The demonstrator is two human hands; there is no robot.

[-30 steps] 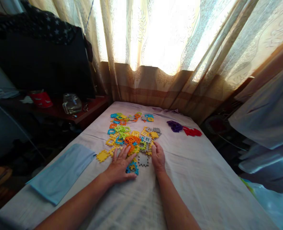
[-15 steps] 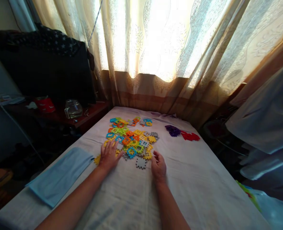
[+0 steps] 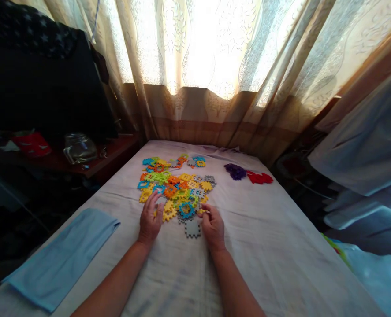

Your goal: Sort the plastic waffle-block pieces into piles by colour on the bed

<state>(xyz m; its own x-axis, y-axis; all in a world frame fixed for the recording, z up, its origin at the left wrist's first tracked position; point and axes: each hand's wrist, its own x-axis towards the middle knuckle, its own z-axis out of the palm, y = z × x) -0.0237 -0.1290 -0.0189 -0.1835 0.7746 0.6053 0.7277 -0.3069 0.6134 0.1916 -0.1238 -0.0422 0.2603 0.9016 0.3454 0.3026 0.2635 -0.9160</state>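
Note:
A pile of toothed plastic building pieces (image 3: pixel 170 190) in yellow, orange, blue, green and grey lies on the cloth-covered surface. My left hand (image 3: pixel 150 220) rests at the pile's near left side, its fingers stretched forward against yellow pieces (image 3: pixel 169 211). On the right side my right hand (image 3: pixel 213 226) has its fingers bent, with thumb and forefinger apart at the edge of a yellow piece (image 3: pixel 202 211). A flat grey square piece (image 3: pixel 192 229) lies between the hands, in front of a blue piece (image 3: pixel 186 210). Neither hand lifts anything.
Purple pieces (image 3: pixel 235 171) and red pieces (image 3: pixel 259 177) form separate groups at the far right. A folded light blue cloth (image 3: pixel 63 255) lies at the left. Beyond it, a dark desk holds a glass jar (image 3: pixel 79 149) and a screen (image 3: pixel 43 92). Curtains (image 3: pixel 195 110) hang behind.
My left hand has pushed yellow pieces inward to the right. My right hand has come closer to the pile's right edge. The camera has shifted, moving the whole view.

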